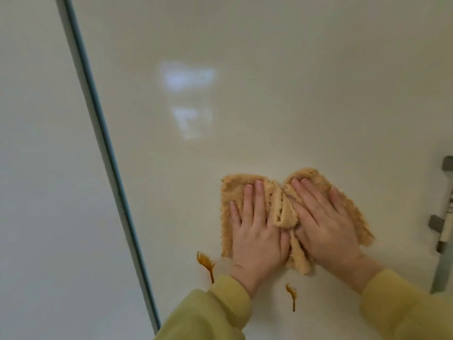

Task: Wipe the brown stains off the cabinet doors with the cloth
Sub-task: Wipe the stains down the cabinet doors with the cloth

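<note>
Two yellow sleeves, the left sleeve [208,312] and the right sleeve [404,307], are seen at the bottom edge. From them the left hand [255,229] and the right hand [326,224] are stretched up side by side. Both hands are laid flat on the cloth [282,209], with fingers straight and slightly spread and nothing gripped. The tan, fuzzy cloth is pressed against the cream cabinet door [245,94], low and right of its middle. Its long axis is laid roughly left to right across the door, and it is bunched between the hands into a ridge that runs up and down. A corner is left hanging past the right hand. Two brown stains are seen below the cloth and apart from it. The left stain [207,263], just beside the left wrist, is fanned at the top and drawn down to the right into a thin tail. The right stain [292,295], between the wrists, is drawn almost straight down. A narrow dark seam [107,153] is seen between this door and the neighbouring door [36,168], so what the cabinet holds is hidden. A metal handle [446,209] is mounted upright at the right edge.
</note>
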Demonstrator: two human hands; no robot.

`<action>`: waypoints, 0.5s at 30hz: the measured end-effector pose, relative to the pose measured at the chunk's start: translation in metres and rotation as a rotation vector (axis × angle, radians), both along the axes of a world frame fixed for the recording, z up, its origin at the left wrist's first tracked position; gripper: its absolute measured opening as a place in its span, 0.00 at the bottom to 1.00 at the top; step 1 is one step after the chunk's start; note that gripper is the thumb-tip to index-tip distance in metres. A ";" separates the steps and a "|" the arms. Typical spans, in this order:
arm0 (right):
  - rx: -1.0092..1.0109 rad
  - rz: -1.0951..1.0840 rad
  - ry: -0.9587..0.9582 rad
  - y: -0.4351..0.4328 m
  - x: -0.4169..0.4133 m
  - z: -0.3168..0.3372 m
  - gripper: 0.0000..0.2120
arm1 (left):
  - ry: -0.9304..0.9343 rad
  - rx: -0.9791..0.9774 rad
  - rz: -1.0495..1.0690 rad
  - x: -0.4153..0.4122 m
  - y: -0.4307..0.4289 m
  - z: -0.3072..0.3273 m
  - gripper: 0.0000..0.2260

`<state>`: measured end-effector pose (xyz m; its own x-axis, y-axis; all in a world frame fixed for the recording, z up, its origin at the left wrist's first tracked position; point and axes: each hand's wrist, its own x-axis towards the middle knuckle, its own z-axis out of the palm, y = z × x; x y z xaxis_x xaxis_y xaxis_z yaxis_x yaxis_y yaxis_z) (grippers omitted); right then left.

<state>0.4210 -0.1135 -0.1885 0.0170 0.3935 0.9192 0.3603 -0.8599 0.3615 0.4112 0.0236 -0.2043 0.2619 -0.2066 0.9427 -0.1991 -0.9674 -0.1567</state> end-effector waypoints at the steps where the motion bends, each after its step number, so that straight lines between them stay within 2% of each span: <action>1: 0.001 -0.010 0.008 -0.011 0.001 -0.003 0.19 | 0.009 0.002 -0.006 0.000 -0.010 -0.003 0.35; 10: 0.066 -0.032 0.060 -0.066 -0.004 -0.019 0.19 | 0.050 0.007 -0.021 0.003 -0.068 -0.019 0.26; 15: 0.188 -0.016 0.096 -0.072 -0.004 -0.040 0.19 | 0.025 0.042 0.014 0.005 -0.079 -0.031 0.26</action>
<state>0.4168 -0.1852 -0.2283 0.1133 0.2140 0.9703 0.3708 -0.9151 0.1585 0.4160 -0.0553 -0.2348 0.2883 -0.2417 0.9265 -0.1895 -0.9629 -0.1922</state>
